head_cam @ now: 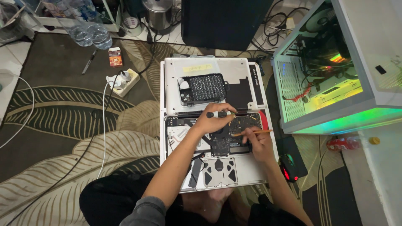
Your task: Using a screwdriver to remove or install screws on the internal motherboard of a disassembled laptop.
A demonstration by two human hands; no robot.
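Note:
An opened silver laptop lies bottom-up on the carpet in front of my crossed legs, its circuit board and black parts exposed. My left hand grips a small black-handled screwdriver lying sideways over the board. My right hand pinches a thin orange stick whose tip rests near the board's middle. The removed bottom cover lies just beyond, with a black bit case on it.
A lit white computer case stands at the right. A black mouse with red light sits beside the laptop. A power strip, small box, pen, water bottles and cables lie at the back left.

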